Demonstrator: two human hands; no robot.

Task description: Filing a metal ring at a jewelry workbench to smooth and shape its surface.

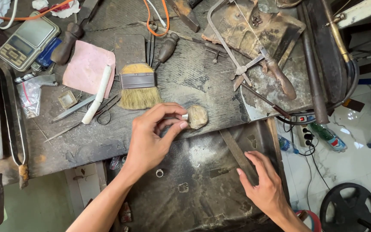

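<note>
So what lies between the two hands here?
In the head view, only the dark tray surface lies between the left hand and right hand, with a small ring lying near the left wrist.

Two hands (151,137), one brush (138,86), one scale (26,41), one saw (245,60), two bottles (328,136).

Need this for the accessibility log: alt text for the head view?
Left hand pinches a small metal piece against a rounded wooden peg at a cluttered workbench; right hand rests on a flat file in the dark tray below. A brush and saw frame lie behind.
</note>
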